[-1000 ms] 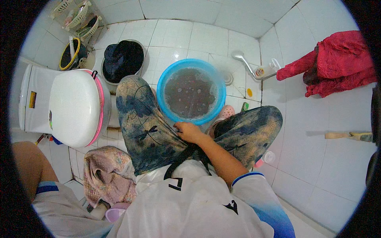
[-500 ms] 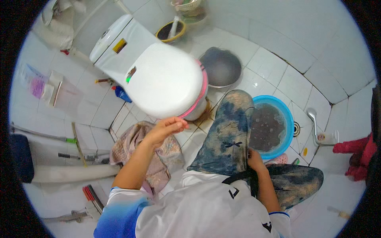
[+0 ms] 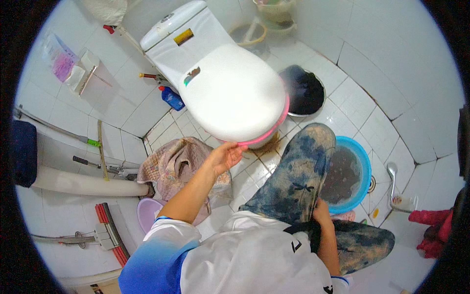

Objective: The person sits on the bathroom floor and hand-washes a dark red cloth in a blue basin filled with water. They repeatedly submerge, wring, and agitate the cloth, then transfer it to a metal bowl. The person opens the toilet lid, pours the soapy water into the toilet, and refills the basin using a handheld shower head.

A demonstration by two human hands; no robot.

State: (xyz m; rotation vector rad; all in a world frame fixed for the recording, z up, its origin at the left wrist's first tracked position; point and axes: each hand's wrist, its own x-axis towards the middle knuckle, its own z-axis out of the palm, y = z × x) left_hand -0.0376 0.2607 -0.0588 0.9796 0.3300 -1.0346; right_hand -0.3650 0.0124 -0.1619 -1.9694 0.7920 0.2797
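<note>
My left hand (image 3: 226, 157) reaches forward with fingers loosely curled and apart, nothing in them. Its fingertips are at the pink rim under the closed white lid of the toilet (image 3: 237, 90); whether they touch, I cannot tell. My right hand (image 3: 321, 212) is closed beside my bent leg in blue-and-tan patterned trousers (image 3: 293, 176). Its fingertips are hidden against the dark cloth there, so what they grip is unclear. Just beyond that hand stands a light-blue basin (image 3: 364, 169) of murky, greyish water with some foam.
A metal bowl (image 3: 299, 115) with dark cloth sits right of the toilet. On the left lie a quilted cloth (image 3: 166, 161) and a purple basin (image 3: 147, 213), near a white pipe (image 3: 88, 182) and a red mop head (image 3: 110, 235). A shower head (image 3: 392, 171) rests right of the blue basin.
The view has shifted, so the toilet and basins sit further right, and the purple basin has come into sight. My left hand's fingers have loosened apart. My right hand remains beside my leg.
</note>
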